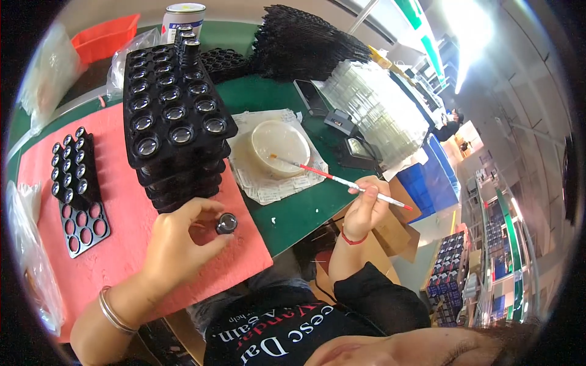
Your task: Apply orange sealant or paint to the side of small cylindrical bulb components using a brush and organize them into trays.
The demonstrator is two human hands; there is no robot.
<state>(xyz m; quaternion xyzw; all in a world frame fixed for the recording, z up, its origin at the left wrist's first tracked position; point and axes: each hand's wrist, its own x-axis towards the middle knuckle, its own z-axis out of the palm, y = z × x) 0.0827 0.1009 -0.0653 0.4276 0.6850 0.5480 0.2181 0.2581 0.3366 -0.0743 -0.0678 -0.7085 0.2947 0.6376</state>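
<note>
My left hand (183, 238) pinches a small black lens barrel (226, 223) with a shiny glass end, held above the pink foam mat (116, 274). In my right hand (366, 210) is a thin paintbrush (348, 183) with a red and white handle. Its bristle tip is over a round, pale shallow dish (281, 148), which stands on folded printed paper (268, 194). Just beyond my left hand rises a stack of black trays (177, 128), the top one filled with similar lens barrels. Further left, more barrels (72, 165) stand in rows by a black plate with round holes (85, 229).
A metal can (184, 17) and a red bin (107, 38) stand at the back left. Stacked black trays (299, 43) and clear trays (378, 110) line the back of the green table (293, 222). A phone-like device (310, 96) lies beside them. Cardboard boxes (390, 232) are at right.
</note>
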